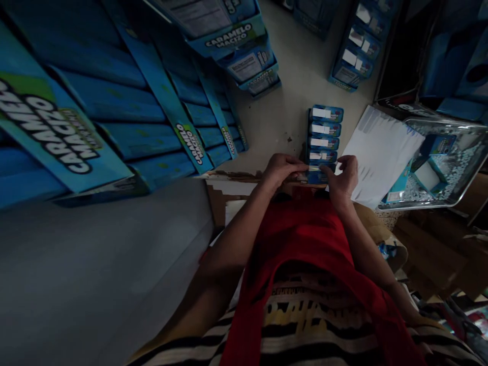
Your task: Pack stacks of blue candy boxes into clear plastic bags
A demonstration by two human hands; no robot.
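My left hand (281, 169) and my right hand (343, 178) meet at the near end of a row of small blue boxes (323, 134) lined up on the pale table (290, 101). Both hands pinch the nearest small blue box (314, 173), which carries a white strip across its top. The left fingers close on its left side, the right thumb and fingers on its right side. The rest of the row runs away from me, each box with a white label.
Stacks of blue "Caramelo Macizo" cartons (114, 112) fill the left and back. A sheet of white strips (381, 152) lies right of the row. A clear tray (438, 162) with small white pieces and blue boxes stands at the right. More cartons (358, 46) stand at the back right.
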